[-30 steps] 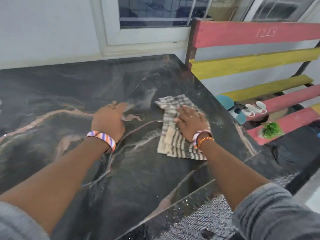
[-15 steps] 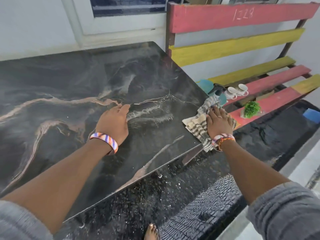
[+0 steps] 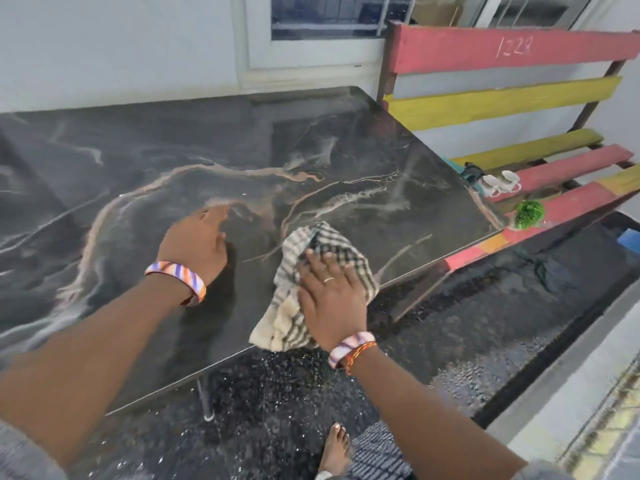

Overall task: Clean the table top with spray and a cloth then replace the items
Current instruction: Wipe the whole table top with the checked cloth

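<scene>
**Two hands on the dark tabletop, a checked cloth under the right one**

At the far left of the frame a grey sleeve (image 3: 20, 455) shows at the bottom corner, and the left forearm runs up from it towards the centre. The wrist carries a striped orange, purple and white bracelet (image 3: 176, 280). The left hand (image 3: 195, 244) lies flat on the tabletop (image 3: 173, 140) just left of centre, fingers straight and relaxed, grasping nothing. The tabletop is dark stone-patterned with pale and pinkish veins, and fills the left and middle of the frame; its near edge runs diagonally from lower left up to the right.

Just right of centre lies the cloth (image 3: 325, 247), checked in cream and dark stripes, crumpled, close to the tabletop's near edge. The right hand (image 3: 332, 303) presses down on it with spread, nearly straight fingers, palm over the cloth's near right part; a ring shows on one finger. Two bands (image 3: 351, 351) circle the right wrist, one striped, one orange.

Below the tabletop edge, at bottom centre, a bare foot (image 3: 336, 448) stands on the dark speckled floor (image 3: 277, 393).

To the right, beyond the tabletop's far corner, stands a bench (image 3: 502, 98) of red and yellow slats. On its seat slats sit two white cups (image 3: 498, 183) side by side, and nearer the viewer a small green plant (image 3: 529, 213).
</scene>
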The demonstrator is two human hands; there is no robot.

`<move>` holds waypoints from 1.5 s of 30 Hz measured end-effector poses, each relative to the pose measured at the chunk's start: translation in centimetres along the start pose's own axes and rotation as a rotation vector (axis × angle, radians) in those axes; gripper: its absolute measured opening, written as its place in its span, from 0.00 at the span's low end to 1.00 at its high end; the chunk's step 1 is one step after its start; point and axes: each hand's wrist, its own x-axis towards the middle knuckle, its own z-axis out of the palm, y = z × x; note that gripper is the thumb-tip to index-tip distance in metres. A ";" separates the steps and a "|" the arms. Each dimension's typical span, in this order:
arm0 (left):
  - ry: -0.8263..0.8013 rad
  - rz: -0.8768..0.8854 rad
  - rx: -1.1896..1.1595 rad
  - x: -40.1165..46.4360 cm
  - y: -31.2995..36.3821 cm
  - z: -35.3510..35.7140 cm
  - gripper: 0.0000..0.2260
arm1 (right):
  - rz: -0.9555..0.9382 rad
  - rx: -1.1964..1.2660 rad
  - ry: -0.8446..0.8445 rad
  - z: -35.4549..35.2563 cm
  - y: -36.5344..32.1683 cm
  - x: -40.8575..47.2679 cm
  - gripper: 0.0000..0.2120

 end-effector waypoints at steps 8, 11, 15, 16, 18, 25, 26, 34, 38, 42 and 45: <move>0.003 -0.108 0.038 -3.6 -8.8 -4.1 0.20 | -0.278 0.054 -0.190 1.7 -13.2 -3.4 0.22; -0.017 -0.084 0.037 -3.2 -8.8 -4.3 0.21 | -0.201 0.093 -0.222 1.5 -12.4 -2.5 0.24; -0.032 -0.021 0.029 -1.8 -6.7 -3.5 0.20 | 0.115 0.094 -0.177 1.0 -9.3 -0.1 0.26; -0.036 -0.001 0.021 -1.4 -6.1 -3.2 0.20 | 0.190 0.076 -0.157 0.9 -8.0 0.7 0.26; -0.042 0.047 0.002 -0.7 -4.9 -2.6 0.20 | 0.346 0.048 -0.123 0.5 -5.1 2.3 0.26; -0.110 0.085 0.021 5.3 -3.2 -0.5 0.22 | 0.782 0.018 -0.110 -0.2 3.3 9.9 0.26; -0.117 0.087 0.024 6.4 -3.2 -0.2 0.22 | 0.805 0.011 -0.101 -0.2 4.0 11.2 0.26; -0.021 -0.020 -0.059 15.4 -7.2 0.0 0.19 | 0.422 -0.075 -0.158 1.9 1.3 21.6 0.27; 0.029 -0.199 -0.035 17.6 -11.7 -0.7 0.18 | 0.022 -0.036 -0.210 4.1 -6.4 26.2 0.26; 0.066 -0.373 0.002 19.1 -15.6 -1.9 0.19 | -0.174 0.051 -0.234 6.0 -13.4 30.5 0.26; 0.086 -0.477 0.038 19.1 -18.3 -3.1 0.20 | -0.082 0.055 -0.236 7.2 -16.6 34.3 0.28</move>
